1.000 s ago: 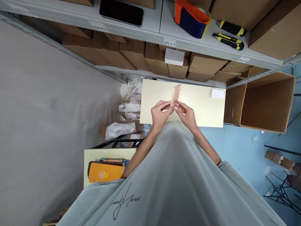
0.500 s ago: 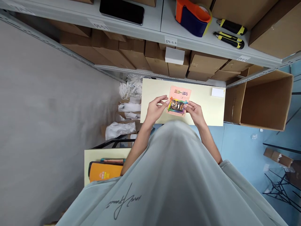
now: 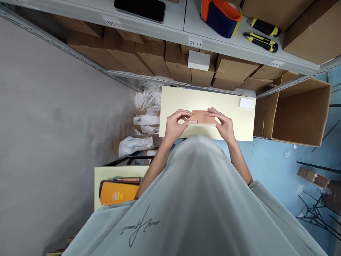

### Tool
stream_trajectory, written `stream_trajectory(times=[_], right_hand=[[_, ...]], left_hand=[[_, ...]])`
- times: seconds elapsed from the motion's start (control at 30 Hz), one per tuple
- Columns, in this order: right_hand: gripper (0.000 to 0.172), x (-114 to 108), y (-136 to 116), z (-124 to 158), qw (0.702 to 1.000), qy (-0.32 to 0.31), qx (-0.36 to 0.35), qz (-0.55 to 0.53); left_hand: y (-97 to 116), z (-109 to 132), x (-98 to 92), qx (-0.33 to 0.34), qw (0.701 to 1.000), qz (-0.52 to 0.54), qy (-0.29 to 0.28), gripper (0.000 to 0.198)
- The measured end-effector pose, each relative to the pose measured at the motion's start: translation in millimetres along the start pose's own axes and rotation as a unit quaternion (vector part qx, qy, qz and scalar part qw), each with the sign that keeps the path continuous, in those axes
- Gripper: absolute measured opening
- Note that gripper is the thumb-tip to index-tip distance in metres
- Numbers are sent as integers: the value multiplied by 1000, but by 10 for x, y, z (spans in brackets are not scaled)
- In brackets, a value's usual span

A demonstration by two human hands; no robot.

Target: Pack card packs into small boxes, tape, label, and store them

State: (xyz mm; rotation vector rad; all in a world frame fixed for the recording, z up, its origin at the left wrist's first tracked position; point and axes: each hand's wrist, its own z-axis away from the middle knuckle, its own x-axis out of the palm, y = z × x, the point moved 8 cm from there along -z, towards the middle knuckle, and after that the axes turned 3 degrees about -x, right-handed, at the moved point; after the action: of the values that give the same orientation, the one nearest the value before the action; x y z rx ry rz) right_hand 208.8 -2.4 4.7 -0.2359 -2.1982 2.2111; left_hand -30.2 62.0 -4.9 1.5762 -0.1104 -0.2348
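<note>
A small pink book [image 3: 201,116] is held at its two sides above the cream tabletop [image 3: 176,97]. A salmon-coloured face with fine print is turned up, and a pale edge runs along the side nearest me. A small white and red patch shows at its lower left. My left hand [image 3: 176,124] grips the left side, fingers on top and thumb at the near corner. On the right side, my right hand [image 3: 223,124] closes on the book in the same way, with its thumb near the lower corner.
A white box [image 3: 247,103] sits at the table's right end, beside a large open carton [image 3: 301,113]. Overhead, the metal shelf [image 3: 170,30] bears a phone [image 3: 141,10], a tape dispenser [image 3: 220,17] and cutters [image 3: 262,41]. An orange case [image 3: 119,192] lies at lower left.
The book has turned from its illustrated cover to a plain printed face and now looks tilted and foreshortened. Both hands have shifted their hold at its sides, the right hand slightly outward.
</note>
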Motion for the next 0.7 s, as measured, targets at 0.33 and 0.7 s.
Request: stream_trajectory(times=[0.33,0.7], right_hand=[[27,-21,-295,133,992,32,-68,102],[31,-40,-382,157,998,54,-24,38]], left_hand=[[400,189,-73,99,993,-47,35,13],[345,217,-71,11,999,30,38,28]])
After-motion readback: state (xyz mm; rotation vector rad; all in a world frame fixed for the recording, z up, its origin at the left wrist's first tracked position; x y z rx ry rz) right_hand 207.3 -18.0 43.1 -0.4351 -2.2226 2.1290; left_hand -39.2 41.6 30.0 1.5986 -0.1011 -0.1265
